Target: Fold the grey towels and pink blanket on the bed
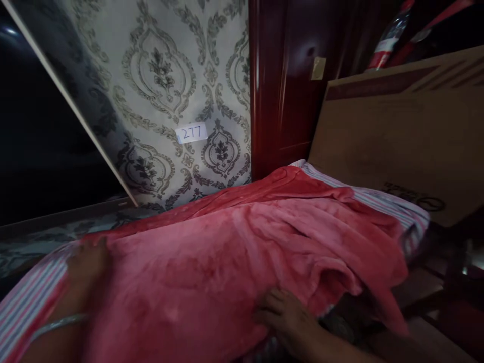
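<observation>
As the pink blanket (196, 267) stretches left to right, the left hand (87, 259) touches its left end, the right hand (284, 312) its near edge, grips impossible to tell.

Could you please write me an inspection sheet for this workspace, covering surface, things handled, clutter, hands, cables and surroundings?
Surface: striped cover, showing at both ends beneath the cloth.
Things handled: pink-red plush cloth, smoother at left, rumpled at right.
Clutter: cardboard box at right; bottle at its top edge.
Hands: left hand at the cloth's left end, blurred; right hand at its near edge; grip unclear on both.
Cables: nothing seen.
Surroundings: patterned wall with a label reading 277; dark red woodwork.
</observation>
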The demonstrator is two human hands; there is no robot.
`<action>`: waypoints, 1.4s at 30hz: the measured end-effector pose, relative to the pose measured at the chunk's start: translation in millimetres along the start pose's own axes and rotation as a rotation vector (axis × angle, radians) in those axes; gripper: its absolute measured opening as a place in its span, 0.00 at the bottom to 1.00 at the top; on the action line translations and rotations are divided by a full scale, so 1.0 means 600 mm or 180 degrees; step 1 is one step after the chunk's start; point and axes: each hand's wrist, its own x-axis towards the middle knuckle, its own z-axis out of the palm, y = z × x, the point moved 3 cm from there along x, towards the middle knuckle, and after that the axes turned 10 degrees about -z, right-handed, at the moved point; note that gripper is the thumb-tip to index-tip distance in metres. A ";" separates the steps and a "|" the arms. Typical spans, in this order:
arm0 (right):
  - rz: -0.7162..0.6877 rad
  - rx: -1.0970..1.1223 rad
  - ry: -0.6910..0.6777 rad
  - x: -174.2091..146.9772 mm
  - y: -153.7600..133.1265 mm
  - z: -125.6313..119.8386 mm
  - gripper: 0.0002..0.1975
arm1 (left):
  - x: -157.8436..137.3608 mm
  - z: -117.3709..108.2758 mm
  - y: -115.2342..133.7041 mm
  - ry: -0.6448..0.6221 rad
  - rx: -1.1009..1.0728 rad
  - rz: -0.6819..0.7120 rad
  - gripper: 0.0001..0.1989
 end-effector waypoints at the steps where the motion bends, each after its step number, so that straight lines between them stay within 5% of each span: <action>1: 0.0064 -0.0042 -0.0008 0.001 0.001 0.002 0.15 | -0.010 -0.003 0.040 -0.0083 0.0063 0.0313 0.26; 5: 0.0199 -0.0108 -0.0250 0.007 -0.008 -0.008 0.17 | -0.101 0.004 0.225 -0.0690 -0.0501 0.1619 0.30; 10: -0.0228 0.0075 0.0141 -0.011 -0.032 -0.091 0.17 | -0.247 0.040 0.358 -0.0639 -0.0506 0.2039 0.30; 13: -0.0011 -0.0286 0.1138 -0.069 0.004 -0.172 0.15 | -0.292 0.050 0.372 -0.0051 -0.0370 0.1963 0.28; 17: 0.1177 -0.1227 0.2406 -0.202 0.131 -0.284 0.14 | -0.300 0.050 0.371 0.0113 -0.0268 0.1992 0.28; 21: 0.2018 -0.1857 0.2436 -0.311 0.257 -0.346 0.20 | -0.293 0.048 0.372 0.0082 -0.0089 0.1934 0.28; 25: 0.2356 -0.1666 0.2009 -0.328 0.282 -0.336 0.14 | -0.292 0.048 0.373 0.0077 0.0006 0.1912 0.29; 32: 0.1325 -0.1446 0.2047 -0.256 0.174 -0.270 0.12 | -0.294 0.042 0.375 0.0100 0.0241 0.1969 0.30; 37: 0.2537 -0.1391 0.3571 -0.373 0.245 -0.275 0.22 | -0.291 0.042 0.375 0.0174 0.0238 0.1984 0.29; 40: 0.3405 -0.0130 0.4043 -0.440 0.283 -0.243 0.27 | -0.289 0.045 0.374 0.0202 0.0173 0.1992 0.29; 42: 0.3524 0.0727 0.4143 -0.454 0.287 -0.217 0.27 | -0.289 0.046 0.374 0.0226 0.0114 0.2001 0.28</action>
